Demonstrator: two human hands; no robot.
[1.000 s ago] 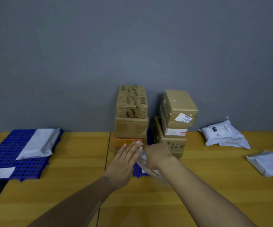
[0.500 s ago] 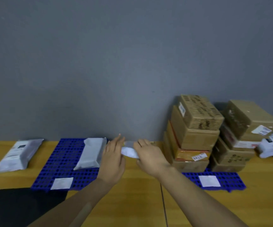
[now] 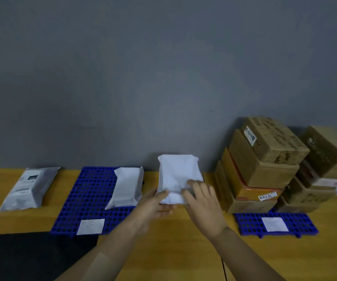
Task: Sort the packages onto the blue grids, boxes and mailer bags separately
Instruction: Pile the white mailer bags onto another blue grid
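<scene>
A white plastic mailer bag (image 3: 176,176), plump and wrinkled with a folded top edge, is held up above the yellow wooden table (image 3: 175,250), between the two blue perforated plastic grids and near the table's far edge. The left hand (image 3: 155,205) grips its lower left corner, thumb on the front and fingers underneath; the right hand (image 3: 203,201) closes on its lower right corner, fingers curled over the front face. No print shows on the side facing the camera. On the left blue grid (image 3: 88,197), toward its right edge, lies a second white mailer bag (image 3: 126,187), plain and lengthwise, and a white paper label (image 3: 90,226) sits at the grid's near edge, its writing too faint to read. Further left, on the bare table close to the far edge, rests a grey-white mailer bag (image 3: 28,188) with a dark logo patch and lines of small print that are not legible. The right blue grid (image 3: 305,225) carries stacked brown cardboard boxes (image 3: 264,165) against the grey wall (image 3: 143,67) and a blank-looking white label (image 3: 275,224) near its front edge. One lower box bears a white sticker reading "0140" upside down; the top box has a barcode sticker and dark printing, blurred. A dark cloth (image 3: 32,256) covers the table's near left corner.
</scene>
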